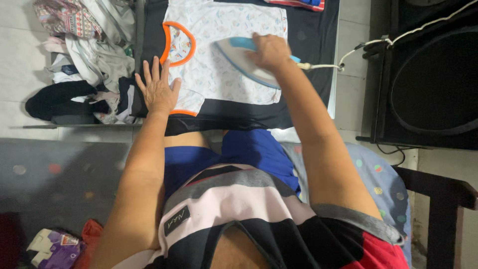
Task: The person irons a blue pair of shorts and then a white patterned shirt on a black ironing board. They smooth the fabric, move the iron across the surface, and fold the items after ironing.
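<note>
Laundry (82, 55) lies in a soft, crumpled heap at the far left: patterned, white and black cloth, loosely tangled, just beside the dark padded ironing surface (234, 107). Next comes the left hand (158, 90), laid flat with fingers spread apart, palm pressing on the sleeve end of a small white shirt (219, 55) near its orange-trimmed hem. The shirt is thin printed knit, spread flat on the dark cover, with a rounded neckline (178, 44) bound in bright orange ribbing. Further right, the right hand (270, 51) is closed around the handle of a pale iron (244, 60) with blue trim, its smooth pointed soleplate resting flat on the shirt's body. For this pressing to go well, it seems wise to keep the flat hand holding the cloth taut, well apart from the hot plate, and to glide the iron along the grain rather than bunching the stretchy knit toward the seams. A white cord (393, 40) trails rightward from the iron over a black cabinet-like shape (428, 84), and should stay slack and off the fabric.
</note>
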